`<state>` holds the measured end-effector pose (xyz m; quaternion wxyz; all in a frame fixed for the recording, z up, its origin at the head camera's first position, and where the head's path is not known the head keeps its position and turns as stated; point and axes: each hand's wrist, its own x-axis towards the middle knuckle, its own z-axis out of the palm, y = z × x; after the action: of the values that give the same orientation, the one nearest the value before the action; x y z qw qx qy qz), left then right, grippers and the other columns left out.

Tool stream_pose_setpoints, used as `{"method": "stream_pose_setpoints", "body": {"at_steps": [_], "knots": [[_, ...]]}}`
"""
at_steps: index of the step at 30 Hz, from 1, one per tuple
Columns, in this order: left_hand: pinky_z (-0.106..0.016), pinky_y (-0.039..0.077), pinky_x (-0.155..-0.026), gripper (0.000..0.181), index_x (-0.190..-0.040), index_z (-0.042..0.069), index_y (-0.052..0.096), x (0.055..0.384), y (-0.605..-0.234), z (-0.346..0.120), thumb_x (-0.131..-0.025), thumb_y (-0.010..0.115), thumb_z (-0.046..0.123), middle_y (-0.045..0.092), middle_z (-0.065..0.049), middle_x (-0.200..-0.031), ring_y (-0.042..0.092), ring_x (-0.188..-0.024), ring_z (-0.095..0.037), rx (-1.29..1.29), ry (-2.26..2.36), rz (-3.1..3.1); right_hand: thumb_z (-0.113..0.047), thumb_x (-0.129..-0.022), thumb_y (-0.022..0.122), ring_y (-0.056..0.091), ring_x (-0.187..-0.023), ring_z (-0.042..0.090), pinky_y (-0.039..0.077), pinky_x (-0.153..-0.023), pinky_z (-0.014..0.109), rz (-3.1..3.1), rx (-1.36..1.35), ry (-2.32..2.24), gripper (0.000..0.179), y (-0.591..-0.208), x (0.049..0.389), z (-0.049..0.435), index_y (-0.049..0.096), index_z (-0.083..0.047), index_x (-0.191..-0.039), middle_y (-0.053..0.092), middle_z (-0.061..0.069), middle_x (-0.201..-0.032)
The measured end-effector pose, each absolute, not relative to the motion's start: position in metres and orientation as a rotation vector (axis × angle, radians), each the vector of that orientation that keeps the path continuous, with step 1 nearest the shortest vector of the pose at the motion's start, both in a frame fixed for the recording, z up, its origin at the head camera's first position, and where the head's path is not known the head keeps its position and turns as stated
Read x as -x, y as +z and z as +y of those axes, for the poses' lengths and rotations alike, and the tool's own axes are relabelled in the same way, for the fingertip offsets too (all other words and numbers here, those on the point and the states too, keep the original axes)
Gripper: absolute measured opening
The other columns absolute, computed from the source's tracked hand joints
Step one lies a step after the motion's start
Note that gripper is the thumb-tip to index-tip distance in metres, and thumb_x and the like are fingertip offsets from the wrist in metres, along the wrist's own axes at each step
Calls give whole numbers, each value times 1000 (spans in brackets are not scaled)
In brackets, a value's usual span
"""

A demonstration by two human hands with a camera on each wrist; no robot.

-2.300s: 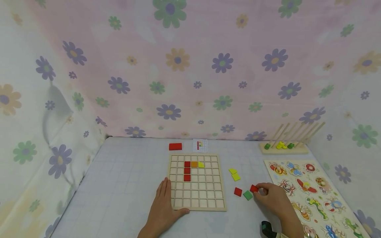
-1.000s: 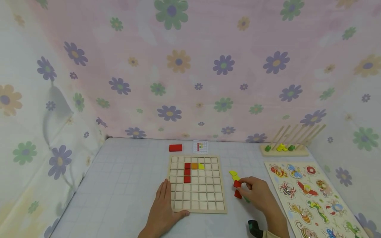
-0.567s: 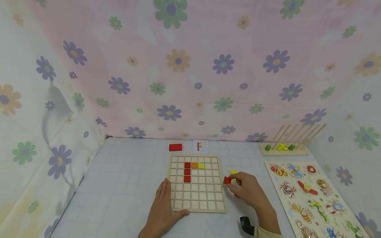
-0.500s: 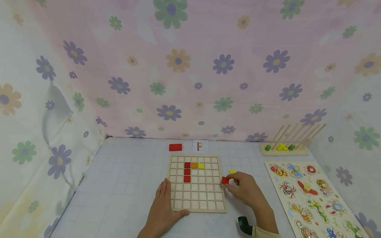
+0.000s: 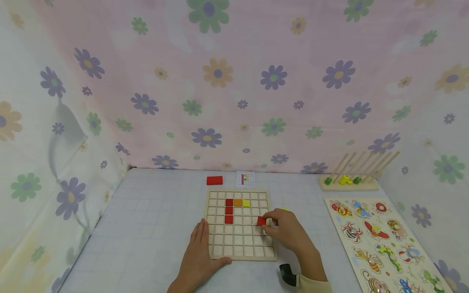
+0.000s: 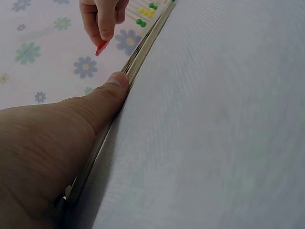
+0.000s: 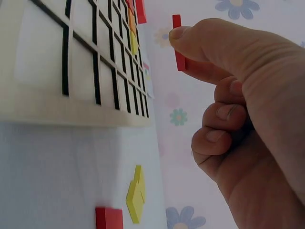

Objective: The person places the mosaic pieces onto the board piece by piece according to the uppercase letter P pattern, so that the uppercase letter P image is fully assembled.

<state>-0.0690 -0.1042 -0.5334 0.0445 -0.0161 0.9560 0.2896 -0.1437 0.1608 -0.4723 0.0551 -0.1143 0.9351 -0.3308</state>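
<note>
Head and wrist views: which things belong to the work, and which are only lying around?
In the job:
grid board and its tiles
held red tile, right hand
loose yellow tiles, loose red tile
pattern card, probably

Lying about, apparently:
insect board
peg rack
red block, use unclear

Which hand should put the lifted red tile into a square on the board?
Probably the right hand: it pinches the red tile, raised off the wooden board. The left hand shows no tile; it rests at the board's left and near edges.
</note>
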Motion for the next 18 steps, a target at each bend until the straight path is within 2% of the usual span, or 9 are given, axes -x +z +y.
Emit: {"method": "stream_pose_setpoints", "body": {"at_steps": [8, 18], "knots": [[-57, 40, -117, 136, -161, 0, 22, 68, -536, -105, -64, 82, 75, 21, -17, -170, 24, -154, -38, 64, 870, 2927, -15, -85, 80, 46, -70, 10, 35, -58, 22, 2831, 425, -962, 17, -473, 145, 137, 79, -14, -102, 50, -5, -72], [-55, 40, -117, 136, -161, -1, 23, 69, -535, -106, -65, 79, 77, 22, -17, -169, 24, -154, -38, 10, 858, 2962, -19, -87, 79, 46, -71, 9, 38, -59, 21, 2788, 613, -931, 19, -478, 149, 110, 79, -14, -105, 50, -7, -72]]}}
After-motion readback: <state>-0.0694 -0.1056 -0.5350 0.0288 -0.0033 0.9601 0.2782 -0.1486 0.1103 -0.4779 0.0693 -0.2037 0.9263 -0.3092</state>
